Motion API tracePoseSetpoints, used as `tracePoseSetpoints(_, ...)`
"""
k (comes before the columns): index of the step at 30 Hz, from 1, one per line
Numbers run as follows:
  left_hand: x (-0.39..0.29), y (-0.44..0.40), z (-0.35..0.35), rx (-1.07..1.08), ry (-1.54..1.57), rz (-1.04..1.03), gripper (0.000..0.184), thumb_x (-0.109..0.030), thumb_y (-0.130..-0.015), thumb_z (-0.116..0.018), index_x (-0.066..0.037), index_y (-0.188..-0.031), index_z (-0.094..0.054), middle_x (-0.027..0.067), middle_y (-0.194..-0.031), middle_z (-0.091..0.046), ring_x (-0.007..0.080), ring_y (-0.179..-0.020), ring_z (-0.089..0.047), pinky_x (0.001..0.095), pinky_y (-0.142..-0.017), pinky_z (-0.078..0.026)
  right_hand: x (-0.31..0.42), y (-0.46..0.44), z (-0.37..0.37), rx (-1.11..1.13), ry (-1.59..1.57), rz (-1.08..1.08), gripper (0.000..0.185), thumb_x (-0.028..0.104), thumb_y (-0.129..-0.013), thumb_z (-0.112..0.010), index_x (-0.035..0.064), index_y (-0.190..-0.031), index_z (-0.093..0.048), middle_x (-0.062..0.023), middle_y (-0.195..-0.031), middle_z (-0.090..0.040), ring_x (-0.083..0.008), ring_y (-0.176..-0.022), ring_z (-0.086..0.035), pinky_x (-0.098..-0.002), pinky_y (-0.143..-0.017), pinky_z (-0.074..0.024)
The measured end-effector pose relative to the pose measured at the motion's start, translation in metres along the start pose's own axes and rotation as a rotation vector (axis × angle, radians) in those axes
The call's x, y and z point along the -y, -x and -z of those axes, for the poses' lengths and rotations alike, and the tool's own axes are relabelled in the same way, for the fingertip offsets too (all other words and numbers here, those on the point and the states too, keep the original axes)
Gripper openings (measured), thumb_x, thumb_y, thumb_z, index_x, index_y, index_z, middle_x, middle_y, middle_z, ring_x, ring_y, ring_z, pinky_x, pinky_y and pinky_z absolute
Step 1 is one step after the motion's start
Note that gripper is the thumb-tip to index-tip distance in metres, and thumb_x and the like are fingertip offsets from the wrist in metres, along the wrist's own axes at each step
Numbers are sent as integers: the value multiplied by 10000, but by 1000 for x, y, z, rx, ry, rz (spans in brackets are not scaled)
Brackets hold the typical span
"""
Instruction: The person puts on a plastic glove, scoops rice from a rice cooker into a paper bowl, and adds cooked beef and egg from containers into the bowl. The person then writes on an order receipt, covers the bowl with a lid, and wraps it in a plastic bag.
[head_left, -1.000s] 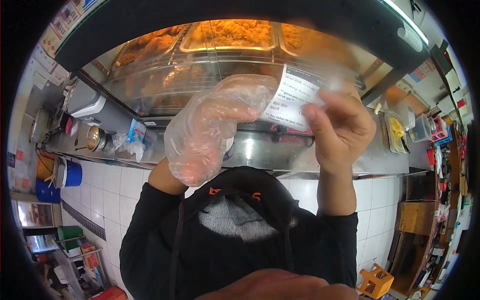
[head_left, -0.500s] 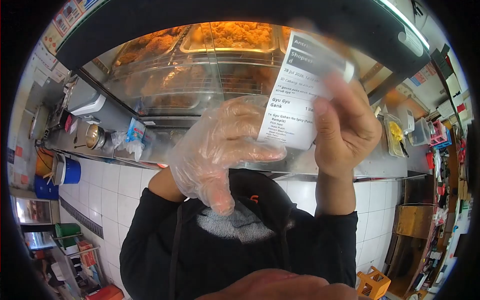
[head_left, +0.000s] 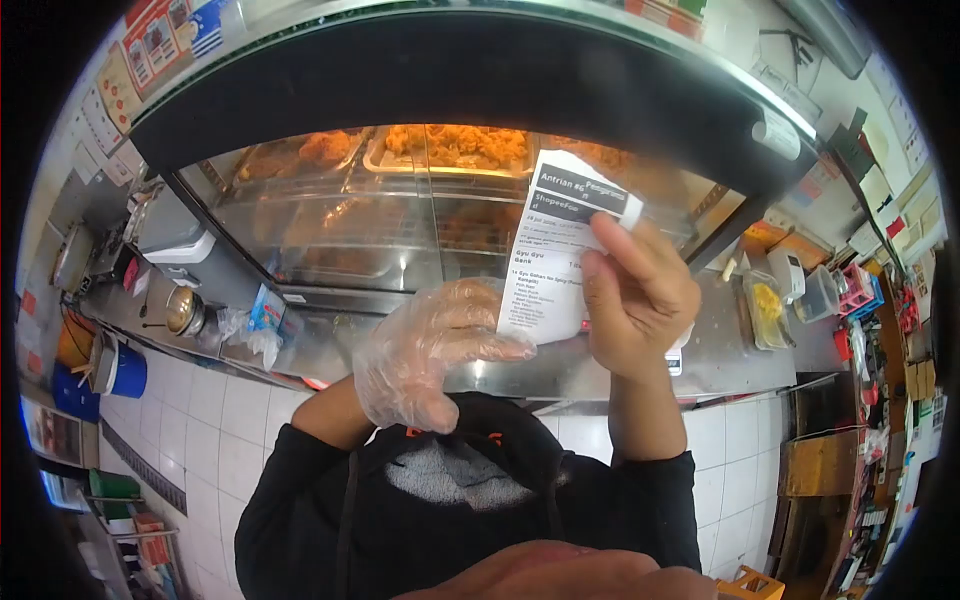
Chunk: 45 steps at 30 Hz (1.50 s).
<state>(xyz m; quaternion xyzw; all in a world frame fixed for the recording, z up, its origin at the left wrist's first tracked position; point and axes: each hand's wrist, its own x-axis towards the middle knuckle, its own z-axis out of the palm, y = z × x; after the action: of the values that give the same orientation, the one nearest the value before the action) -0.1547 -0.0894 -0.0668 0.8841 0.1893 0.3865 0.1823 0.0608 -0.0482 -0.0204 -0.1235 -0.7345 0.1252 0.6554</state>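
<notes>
A bowl [head_left: 182, 308] sits left and a tray [head_left: 769, 334] right on the desk [head_left: 722, 345], the receipt [head_left: 548, 265] nearer than the display case [head_left: 480, 85].

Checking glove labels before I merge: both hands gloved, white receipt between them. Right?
Not quite: only the left hand is gloved. The head view shows the right hand bare. The white receipt is between them.

Receipt [head_left: 550, 265]: heading, blurred in both earlier frames, now readable; many more printed lines exposed than a second ago. Gloved left hand [head_left: 415, 360]: curled a second ago, now opened out at the paper's lower left; grip uncertain, fingers partly hidden. View shifted upward: display case [head_left: 450, 80] sits lower in frame.
</notes>
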Motion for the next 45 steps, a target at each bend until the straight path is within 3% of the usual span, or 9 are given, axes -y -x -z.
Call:
tracePoseSetpoints(3,7,4,-5,-20,-33,118,938,-855,-741,-278,-108,-1182,-633,160,-1232,-569,362,-1168,-505,467,-971,-390,-9,2,-4,-35,-46,-87,312,-101,-778,-616,-25,-1075,-675,-202,-1051,-669,-250,-919,-659,-284,-781,-499)
tracePoseSetpoints(6,7,1,-6,-58,43,70,949,-862,-727,-285,-109,-1191,-631,161,-1229,-571,357,-1173,-500,462,-973,-391,-11,-2,-3,-7,76,179,312,-114,-759,-610,-24,-1048,-684,-207,-1044,-668,-263,-849,-653,-313,-741,-485)
tracePoseSetpoints(11,5,3,-7,-54,121,99,948,-865,-726,-304,-106,-1192,-629,167,-1222,-572,363,-1145,-517,462,-955,-403,-8,-3,0,28,104,210,296,-118,-760,-615,-25,-1031,-689,-206,-1039,-670,-235,-780,-632,-300,-675,-468)
tracePoseSetpoints(18,13,-8,-5,-81,188,-128,944,-859,-735,-331,-87,-1195,-618,178,-1215,-575,378,-1120,-534,469,-945,-405,-8,-4,1,-47,67,116,336,-111,-783,-622,-47,-1112,-653,-229,-1110,-640,-252,-991,-643,-295,-826,-497)
tracePoseSetpoints(27,6,-12,-1,-91,161,-150,950,-857,-738,-322,-74,-1192,-611,162,-1199,-592,361,-1131,-534,468,-967,-381,-19,-1,-2,-113,-253,66,532,-123,-774,-649,-105,-1283,-493,-259,-1241,-555,-207,-1043,-599,-239,-771,-510)
tracePoseSetpoints(36,19,-17,-6,-154,215,-110,933,-850,-727,-364,-65,-1165,-614,138,-1145,-627,342,-1125,-556,460,-962,-405,-23,-25,17,-42,-143,-77,469,-156,-798,-471,-98,-1260,-523,-194,-1272,-524,-204,-1127,-549,-269,-935,-436)
tracePoseSetpoints(41,11,-5,-6,-243,-9,121,758,-709,-840,-409,-48,-1149,-615,140,-1119,-640,338,-1093,-577,469,-953,-419,-41,-81,47,-208,-188,-338,441,-132,-778,-456,-83,-1204,-558,-107,-1013,-642,-133,-871,-620,-194,-781,-476)
tracePoseSetpoints(43,18,3,-7,-355,165,187,782,-662,-896,-382,62,-1077,-618,219,-1082,-615,328,-1043,-582,430,-890,-458,-43,-101,55,-176,284,-472,494,29,-779,-496,90,-1256,-609,7,-726,-531,-56,-542,-450,-211,-485,-395)
tracePoseSetpoints(45,22,9,-9,-394,179,195,804,-673,-893,-370,68,-1080,-620,225,-1096,-612,324,-1050,-578,421,-898,-450,-49,-114,64,-49,575,-482,455,94,-785,-522,121,-1226,-631,-30,-771,-556,-101,-601,-498,-257,-547,-437)
